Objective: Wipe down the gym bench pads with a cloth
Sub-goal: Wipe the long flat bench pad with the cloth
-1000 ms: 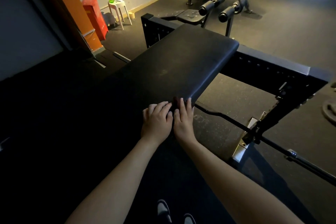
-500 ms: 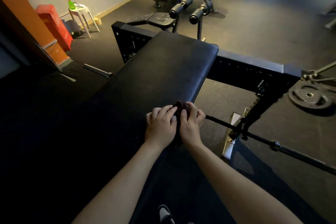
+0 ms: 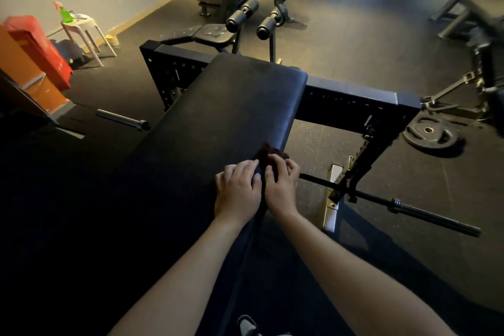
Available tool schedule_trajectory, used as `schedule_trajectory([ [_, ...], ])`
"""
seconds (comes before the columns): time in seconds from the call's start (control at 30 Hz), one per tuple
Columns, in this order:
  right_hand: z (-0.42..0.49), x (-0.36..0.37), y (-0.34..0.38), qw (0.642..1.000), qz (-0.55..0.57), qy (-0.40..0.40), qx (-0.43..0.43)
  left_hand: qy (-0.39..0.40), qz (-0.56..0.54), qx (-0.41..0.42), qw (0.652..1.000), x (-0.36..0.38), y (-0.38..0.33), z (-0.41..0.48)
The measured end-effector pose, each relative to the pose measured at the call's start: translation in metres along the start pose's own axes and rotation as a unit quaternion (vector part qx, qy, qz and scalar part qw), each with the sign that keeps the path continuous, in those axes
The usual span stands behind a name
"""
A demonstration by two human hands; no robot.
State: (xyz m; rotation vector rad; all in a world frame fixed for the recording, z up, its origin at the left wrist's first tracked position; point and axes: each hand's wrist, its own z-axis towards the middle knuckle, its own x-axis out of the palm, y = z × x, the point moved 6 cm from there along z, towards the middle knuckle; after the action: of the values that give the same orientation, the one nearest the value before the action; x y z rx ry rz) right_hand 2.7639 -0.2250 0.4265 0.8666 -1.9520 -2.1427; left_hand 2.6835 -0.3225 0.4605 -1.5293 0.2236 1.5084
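The left hand (image 3: pixel 236 189) lies on the pad (image 3: pixel 231 106) with fingers bent, their tips at the cloth's near edge; whether it holds any of the cloth I cannot tell. Just to its right, almost touching it, the right hand (image 3: pixel 281 185) curls its fingers round the dark cloth (image 3: pixel 272 152) and pinches it. The cloth sits bunched just beyond the right fingertips, on the pad's right edge.

This looks like gathering the cloth for a stroke rather than wiping proper, and most of the pad ahead of the hands seems still to be done. The next move calls for a flat palm on the cloth and a long push away along the pad, keeping it from slipping off the edge.

A bar (image 3: pixel 381 200) runs off to the right of the right hand, and a plate (image 3: pixel 431 133) lies further off on that side.

A second ago both hands lay flat with straight fingers and no cloth showed. Half a second ago the right fingers had begun to curl round it, and now more of it sticks out beyond them.
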Motion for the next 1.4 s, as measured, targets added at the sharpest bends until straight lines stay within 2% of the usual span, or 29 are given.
schedule_trajectory([
  [0.13,-0.022,0.005,-0.009,0.999,0.029,0.018,-0.010,0.008,0.016,0.001,1.000,0.003,0.002,-0.001],
  [0.37,0.047,0.007,0.004,0.999,-0.002,0.037,0.029,0.021,0.028,0.000,0.999,0.004,0.000,0.000],
  [0.47,0.030,-0.001,0.006,1.000,0.019,0.021,0.005,0.036,0.010,-0.020,0.999,0.007,-0.003,0.008],
  [0.6,0.005,-0.003,-0.006,0.997,0.033,0.070,-0.005,0.053,-0.010,-0.028,0.998,0.011,-0.012,0.027],
  [0.73,0.047,-0.003,0.000,0.996,0.005,0.078,0.035,0.066,0.028,0.012,0.997,0.017,-0.020,0.034],
  [0.83,0.068,-0.002,0.008,0.996,0.013,0.074,0.057,0.069,0.032,0.007,0.997,0.020,-0.020,0.040],
  [1.03,0.040,-0.006,-0.006,0.995,0.049,0.082,-0.005,0.052,0.001,-0.011,0.999,0.023,-0.021,0.051],
  [1.23,0.090,-0.004,0.002,0.996,0.000,0.085,0.026,0.045,0.008,-0.001,0.999,0.028,-0.020,0.065],
  [1.4,0.143,-0.007,0.015,0.996,0.009,0.076,0.041,0.045,0.031,-0.009,0.998,0.036,-0.022,0.089],
])
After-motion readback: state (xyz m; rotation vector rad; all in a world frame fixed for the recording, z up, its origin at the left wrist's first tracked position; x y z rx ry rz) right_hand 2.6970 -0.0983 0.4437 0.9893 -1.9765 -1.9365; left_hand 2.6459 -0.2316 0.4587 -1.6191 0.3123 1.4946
